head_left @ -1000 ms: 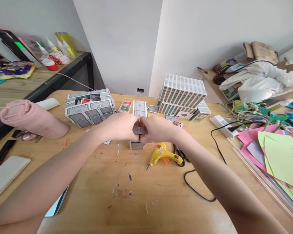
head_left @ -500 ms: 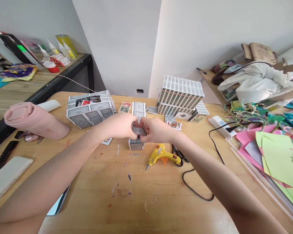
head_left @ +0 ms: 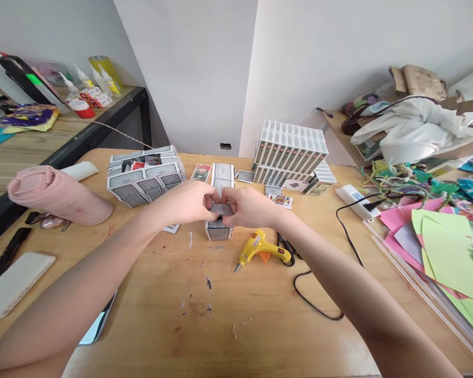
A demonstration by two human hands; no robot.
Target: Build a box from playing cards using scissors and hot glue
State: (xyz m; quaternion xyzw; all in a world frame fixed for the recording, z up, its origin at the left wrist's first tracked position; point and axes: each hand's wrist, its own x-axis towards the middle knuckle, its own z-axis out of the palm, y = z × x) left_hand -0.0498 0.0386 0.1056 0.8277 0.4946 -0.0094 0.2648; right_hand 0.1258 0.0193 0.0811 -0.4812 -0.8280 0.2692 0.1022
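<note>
A grey-patterned playing card [head_left: 221, 209] is pinched at its two sides, by my left hand [head_left: 197, 202] and my right hand [head_left: 246, 206]. It lies on or just over a long narrow block covered in the same cards [head_left: 223, 176]; the exact contact is hidden by my fingers. The block's near end shows below my hands. A yellow hot glue gun [head_left: 262, 249] rests just right of the block, its nozzle pointing toward me. Behind my left hand stands a larger open box made of cards [head_left: 145, 181], with loose cards inside.
Stacked card packs [head_left: 291, 152] stand at the back right. Black-handled scissors [head_left: 287, 247] lie beside the glue gun. A pink tumbler [head_left: 61, 197] lies at left, near a white power bank-like slab [head_left: 18, 283]. A power strip [head_left: 357, 202] and coloured paper [head_left: 449, 247] are at right.
Both hands keep their pinch on the card and stay almost in place over the block. The whole view has shifted slightly.
</note>
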